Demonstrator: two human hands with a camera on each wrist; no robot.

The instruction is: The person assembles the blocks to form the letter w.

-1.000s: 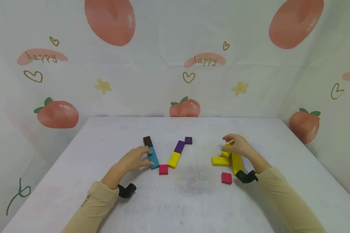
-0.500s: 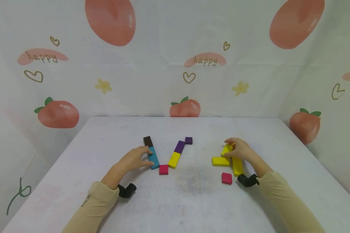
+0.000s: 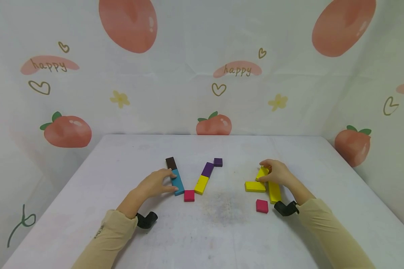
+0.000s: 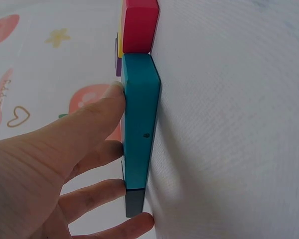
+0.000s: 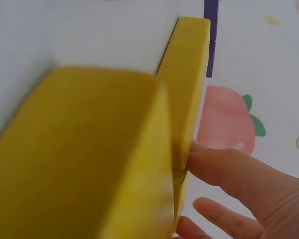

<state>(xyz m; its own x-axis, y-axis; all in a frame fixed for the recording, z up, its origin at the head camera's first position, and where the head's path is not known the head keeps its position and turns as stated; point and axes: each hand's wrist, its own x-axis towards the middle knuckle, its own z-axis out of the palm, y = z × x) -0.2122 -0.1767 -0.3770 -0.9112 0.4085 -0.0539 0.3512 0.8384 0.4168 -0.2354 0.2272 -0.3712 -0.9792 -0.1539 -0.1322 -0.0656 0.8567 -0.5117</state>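
My left hand [image 3: 155,184] lies over a teal block [image 3: 178,183], its thumb and fingertips touching the block's upper face in the left wrist view. A dark brown block [image 3: 171,163] continues from the teal block's far end, and a red block [image 3: 189,195] meets its near end. My right hand [image 3: 277,172] pinches a short yellow block [image 3: 262,172] between thumb and fingers. Right beside that block are a flat yellow block [image 3: 255,186] and a longer yellow block [image 3: 274,192], which looms blurred in the right wrist view.
From the red block a yellow block [image 3: 201,185] and a purple block [image 3: 207,170] slant away, with a small purple block [image 3: 218,162] at their far corner. A second red block [image 3: 262,206] lies near the right hand. Black camera mounts [image 3: 147,220] stick out from both wrists.
My right hand has come down and nearer, its thumb and fingers closing on the short yellow block, then holding still. The left hand stays on the teal block.
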